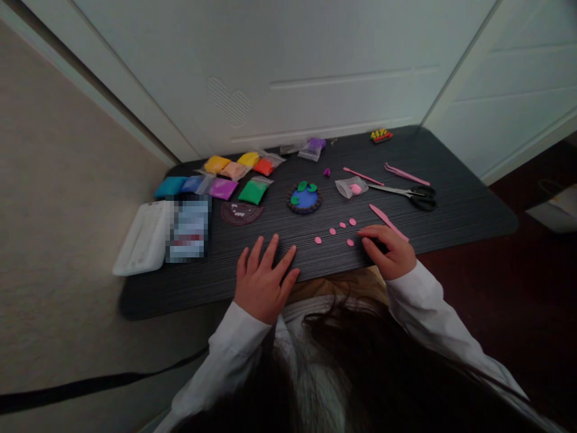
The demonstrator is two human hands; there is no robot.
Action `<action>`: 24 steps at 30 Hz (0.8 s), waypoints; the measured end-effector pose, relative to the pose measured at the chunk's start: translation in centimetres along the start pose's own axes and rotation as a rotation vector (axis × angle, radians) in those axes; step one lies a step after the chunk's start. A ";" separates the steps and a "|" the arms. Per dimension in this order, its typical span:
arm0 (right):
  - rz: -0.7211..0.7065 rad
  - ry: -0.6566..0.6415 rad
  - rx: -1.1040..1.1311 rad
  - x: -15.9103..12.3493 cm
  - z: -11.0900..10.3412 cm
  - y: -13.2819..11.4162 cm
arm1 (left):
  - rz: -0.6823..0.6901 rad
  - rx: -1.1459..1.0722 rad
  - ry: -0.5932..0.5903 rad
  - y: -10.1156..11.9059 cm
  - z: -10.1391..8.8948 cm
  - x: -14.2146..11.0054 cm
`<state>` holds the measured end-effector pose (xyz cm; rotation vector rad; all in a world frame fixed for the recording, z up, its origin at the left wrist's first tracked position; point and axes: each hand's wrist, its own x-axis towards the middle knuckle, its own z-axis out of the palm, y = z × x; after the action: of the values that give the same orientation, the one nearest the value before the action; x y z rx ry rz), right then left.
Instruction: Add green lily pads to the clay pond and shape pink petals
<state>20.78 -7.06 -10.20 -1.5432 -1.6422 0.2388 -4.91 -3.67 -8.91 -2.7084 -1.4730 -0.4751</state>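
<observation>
My left hand (265,279) lies flat at the table's front edge, fingers spread, holding nothing. My right hand (388,251) is curled at the edge, index fingertip and thumb close together by the table top. Whatever is between or under those fingertips is too small to make out. Just left of them lies a flat pink clay disc (350,242). Several similar pieces are scattered beyond, among them a pink oval (332,231). A pink clay knife (383,218) lies partly behind my right hand. Farther back sits a round blue clay pond (305,199) with green leaves and a brown rim.
Scissors (408,191), pink tweezers (408,174) and a thin pink tool (363,176) lie at the right. A bag of pink clay (351,187) is beside them. Coloured clay packets, including a green packet (253,191), and a white tray (143,237) occupy the left.
</observation>
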 end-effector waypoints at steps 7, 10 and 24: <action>-0.008 0.004 -0.009 0.0 0.0 0.1 | 0.056 0.024 -0.044 -0.5 -0.2 0.1; -0.013 0.004 -0.014 0.0 0.0 0.1 | 0.021 0.045 -0.020 -0.6 -0.2 0.3; -0.015 -0.002 -0.017 0.0 -0.1 0.1 | 0.065 0.023 -0.090 -0.3 0.0 0.2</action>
<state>20.88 -7.07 -10.22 -1.5435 -1.6612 0.2190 -5.09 -3.34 -8.91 -2.7841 -1.3949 -0.3365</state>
